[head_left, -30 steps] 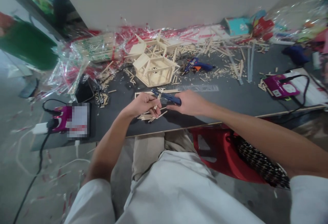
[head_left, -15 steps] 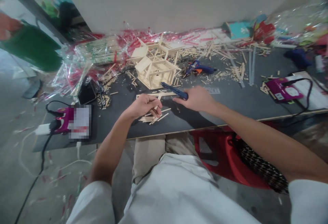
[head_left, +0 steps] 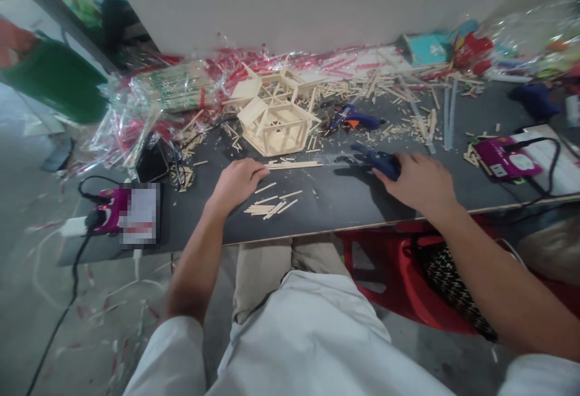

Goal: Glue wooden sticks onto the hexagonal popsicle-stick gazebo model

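Note:
My left hand (head_left: pixel 236 186) rests on the dark table with its fingers closed over the left end of a few long, thin wooden sticks (head_left: pixel 296 165). My right hand (head_left: pixel 419 182) grips a dark blue plier-like cutter (head_left: pixel 383 163), its tip pointing left; the palm hides part of the handles. Between the hands and the table's front edge lies a loose pile of short cut sticks (head_left: pixel 270 207). Just behind the long sticks stands a pale wooden frame model (head_left: pixel 276 130) with several sides and raised panels.
A blue glue gun (head_left: pixel 357 119) lies right of the model among stick scraps. Clear glue sticks (head_left: pixel 448 115) are farther right. Plastic-wrapped stick bundles (head_left: pixel 176 88) fill the back left. Purple power strips (head_left: pixel 507 157) with cords sit on both sides; a phone (head_left: pixel 140 212) lies left.
My right hand has moved right with the cutter, away from the left hand. My left hand has shifted left and back onto the long sticks, uncovering the short pile.

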A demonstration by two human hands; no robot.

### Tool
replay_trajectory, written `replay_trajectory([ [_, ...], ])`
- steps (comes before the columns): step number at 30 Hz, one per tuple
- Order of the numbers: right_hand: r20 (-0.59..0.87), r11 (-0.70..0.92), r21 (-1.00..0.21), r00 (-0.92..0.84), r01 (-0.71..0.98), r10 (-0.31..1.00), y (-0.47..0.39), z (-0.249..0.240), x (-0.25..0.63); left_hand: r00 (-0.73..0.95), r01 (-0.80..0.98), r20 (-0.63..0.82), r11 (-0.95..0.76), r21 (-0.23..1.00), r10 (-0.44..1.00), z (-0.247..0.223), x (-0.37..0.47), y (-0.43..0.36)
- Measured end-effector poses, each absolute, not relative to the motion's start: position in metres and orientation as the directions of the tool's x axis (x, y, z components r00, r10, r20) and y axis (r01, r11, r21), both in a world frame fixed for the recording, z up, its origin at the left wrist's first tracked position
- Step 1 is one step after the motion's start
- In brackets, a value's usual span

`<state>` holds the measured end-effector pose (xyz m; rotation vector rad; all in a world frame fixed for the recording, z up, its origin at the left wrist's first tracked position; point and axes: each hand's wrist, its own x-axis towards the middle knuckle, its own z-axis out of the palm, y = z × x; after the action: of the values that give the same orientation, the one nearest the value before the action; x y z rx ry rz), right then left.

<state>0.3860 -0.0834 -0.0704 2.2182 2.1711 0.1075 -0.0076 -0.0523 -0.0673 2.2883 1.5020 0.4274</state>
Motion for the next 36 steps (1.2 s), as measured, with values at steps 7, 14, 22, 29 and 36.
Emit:
replay_trajectory([
  [7, 0.159, -0.172, 0.026, 0.166, 0.985, 0.973, -0.094, -0.097, 0.42, 0.508, 0.765, -0.021, -0.44, 0.471, 0.861, -0.067, -0.003, -0.054],
  [14, 0.224, -0.295, 0.079, 0.271, 0.952, 0.936, -0.092, -0.123, 0.427, 0.527, 0.751, -0.034, -0.446, 0.487, 0.849, -0.066, -0.004, -0.054],
  [22, 0.259, -0.255, 0.065, 0.231, 0.965, 0.938, -0.092, -0.129, 0.43, 0.54, 0.739, -0.041, -0.451, 0.501, 0.84, -0.064, -0.004, -0.055],
  [29, 0.239, -0.28, 0.04, 0.262, 0.959, 0.935, -0.093, -0.131, 0.428, 0.561, 0.73, -0.02, -0.483, 0.484, 0.827, -0.066, -0.006, -0.054],
  [36, 0.377, -0.123, -0.165, 0.177, 0.979, 0.909, -0.105, -0.113, 0.412, 0.552, 0.736, -0.018, -0.477, 0.482, 0.834, -0.065, -0.004, -0.055],
])
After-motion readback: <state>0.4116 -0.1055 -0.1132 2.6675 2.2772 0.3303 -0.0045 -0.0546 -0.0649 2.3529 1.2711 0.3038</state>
